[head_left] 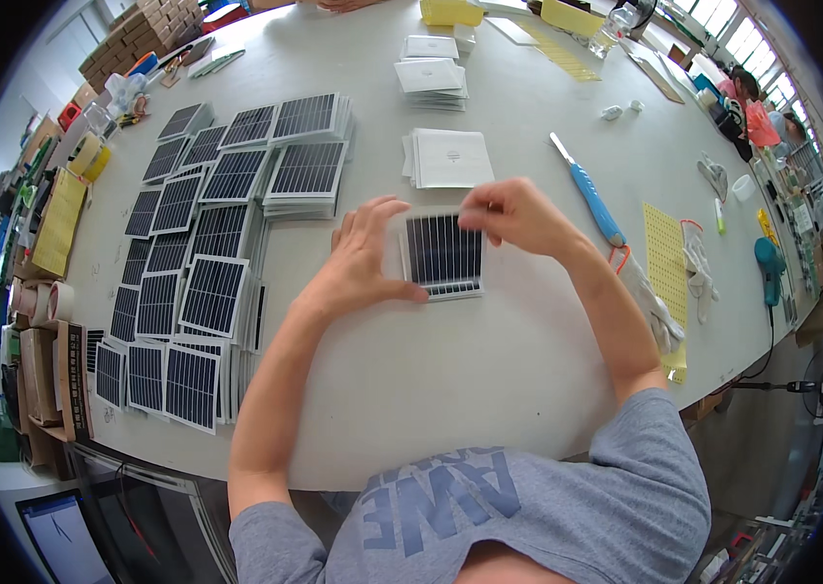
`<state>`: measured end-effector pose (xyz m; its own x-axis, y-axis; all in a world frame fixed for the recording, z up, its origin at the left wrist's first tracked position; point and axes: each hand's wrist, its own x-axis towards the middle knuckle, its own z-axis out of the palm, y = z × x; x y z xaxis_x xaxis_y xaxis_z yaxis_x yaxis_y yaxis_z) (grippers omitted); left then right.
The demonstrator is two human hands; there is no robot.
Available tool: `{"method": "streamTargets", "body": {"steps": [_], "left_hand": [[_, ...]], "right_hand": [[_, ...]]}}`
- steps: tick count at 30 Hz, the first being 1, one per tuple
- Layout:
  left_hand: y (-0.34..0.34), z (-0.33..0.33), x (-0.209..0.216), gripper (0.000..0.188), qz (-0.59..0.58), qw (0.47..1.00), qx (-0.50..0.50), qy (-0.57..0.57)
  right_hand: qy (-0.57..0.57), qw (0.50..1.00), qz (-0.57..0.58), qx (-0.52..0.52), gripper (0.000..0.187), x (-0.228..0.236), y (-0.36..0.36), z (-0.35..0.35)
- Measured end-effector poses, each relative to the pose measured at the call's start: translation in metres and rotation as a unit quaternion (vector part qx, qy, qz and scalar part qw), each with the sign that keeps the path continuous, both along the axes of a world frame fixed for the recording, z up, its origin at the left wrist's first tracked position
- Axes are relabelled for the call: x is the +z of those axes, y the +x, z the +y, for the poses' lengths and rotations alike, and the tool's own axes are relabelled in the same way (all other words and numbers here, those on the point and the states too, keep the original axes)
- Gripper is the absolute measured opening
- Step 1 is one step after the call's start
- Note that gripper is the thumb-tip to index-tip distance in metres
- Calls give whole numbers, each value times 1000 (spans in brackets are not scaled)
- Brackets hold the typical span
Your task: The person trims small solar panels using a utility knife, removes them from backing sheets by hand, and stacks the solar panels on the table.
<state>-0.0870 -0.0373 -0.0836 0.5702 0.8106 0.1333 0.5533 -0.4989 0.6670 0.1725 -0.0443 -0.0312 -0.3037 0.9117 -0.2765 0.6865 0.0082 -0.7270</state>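
A small dark solar panel point(442, 245) with thin light lines lies in front of me, slightly blurred, over another panel point(455, 290) whose lower edge shows beneath it. My right hand point(516, 216) pinches the upper right corner of the upper panel between thumb and fingers. Around the left side curves my left hand point(365, 255), fingers apart near the upper left corner and thumb at the lower left edge. Just beyond the panels sits a stack of white square pieces point(452, 158). To the left stand several overlapping stacks of solar panels point(214, 294).
Farther back is another white stack point(431, 76). On the right lie a blue-handled knife point(594, 200), white gloves point(659, 316), a yellow perforated strip point(662, 263) and a teal corded tool point(769, 261). Cardboard boxes point(41, 375) and tape rolls point(59, 300) line the left edge.
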Motion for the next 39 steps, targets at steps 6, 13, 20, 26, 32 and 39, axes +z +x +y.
{"method": "streamTargets", "body": {"steps": [6,13,20,26,32,39], "left_hand": [[0,-2,7,101,92,995,-27,0],[-2,-4,4,100,40,999,-17,-6],[-12,6,1,106,0,998,-37,-42],[-2,-2,9,101,87,995,-45,-2],[-3,-5,9,109,86,995,-29,-45],[-6,-6,4,101,71,997,-20,-11]], "right_hand": [[530,844,21,-82,10,-15,9,19],[299,952,-3,-65,17,-24,10,8],[57,986,138,-80,21,-8,5,4],[430,890,93,-115,16,-27,19,23],[367,927,-28,-67,20,-20,5,4],[343,933,79,-73,14,10,3,1]]}}
